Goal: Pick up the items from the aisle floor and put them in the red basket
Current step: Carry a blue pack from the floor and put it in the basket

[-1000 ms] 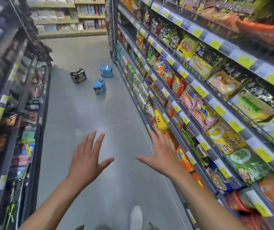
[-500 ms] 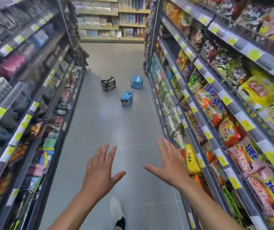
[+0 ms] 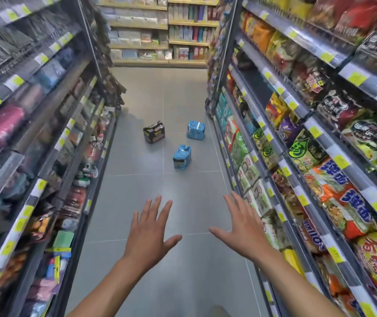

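Observation:
Three multipacks lie on the grey aisle floor ahead of me. A black pack (image 3: pixel 154 135) is at the left, a blue pack (image 3: pixel 196 130) is at the right by the shelf foot, and a second blue pack (image 3: pixel 182 157) stands nearer to me. My left hand (image 3: pixel 148 231) and my right hand (image 3: pixel 242 227) are stretched forward with fingers spread, palms down, holding nothing, well short of the packs. No red basket is in view.
Tall shelving lines both sides of the narrow aisle, with noodle bags on the right shelves (image 3: pixel 297 156) and small hanging goods on the left shelves (image 3: pixel 52 145). Another shelf wall (image 3: pixel 160 37) crosses the far end. The tiled floor (image 3: pixel 167 191) runs between them.
The view has swung left and moved down the aisle, so the three packs sit nearer and more central. Both hands stay spread and empty in front of me.

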A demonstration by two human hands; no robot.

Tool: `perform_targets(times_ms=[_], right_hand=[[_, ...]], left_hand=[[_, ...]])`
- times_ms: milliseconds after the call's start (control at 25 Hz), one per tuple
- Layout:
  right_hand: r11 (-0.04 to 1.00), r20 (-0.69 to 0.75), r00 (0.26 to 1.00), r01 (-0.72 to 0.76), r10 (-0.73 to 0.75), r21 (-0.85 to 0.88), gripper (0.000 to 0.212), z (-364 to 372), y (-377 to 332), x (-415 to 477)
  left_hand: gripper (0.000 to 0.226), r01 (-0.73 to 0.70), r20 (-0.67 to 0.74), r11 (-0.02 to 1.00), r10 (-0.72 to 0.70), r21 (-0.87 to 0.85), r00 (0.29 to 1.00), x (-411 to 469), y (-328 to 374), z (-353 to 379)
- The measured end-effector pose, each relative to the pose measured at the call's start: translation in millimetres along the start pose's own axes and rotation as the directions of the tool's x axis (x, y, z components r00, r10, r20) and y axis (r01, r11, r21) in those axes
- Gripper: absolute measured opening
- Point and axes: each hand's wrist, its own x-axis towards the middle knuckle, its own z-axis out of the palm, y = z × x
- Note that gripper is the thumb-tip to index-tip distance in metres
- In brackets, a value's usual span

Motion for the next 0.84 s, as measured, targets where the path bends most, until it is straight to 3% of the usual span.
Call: perform_targets(times_ms=[320, 840], right_hand=[[1.0, 0.006, 1.0, 0.003, -0.003, -0.023, 0.103, -14.2, 24.4, 191.3], [0.995, 0.105, 0.991, 0.091, -0.086, -0.04, 0.1, -72.3, 53.4, 520.3]], left_hand=[[0.093, -0.032, 0.028, 0.999, 0.031, 0.023, 0.999, 192.9, -21.1, 16.3], [0.093, 0.101, 0.045, 0.995, -0.101, -0.012, 0.994, 498.5, -35.4, 7.2]])
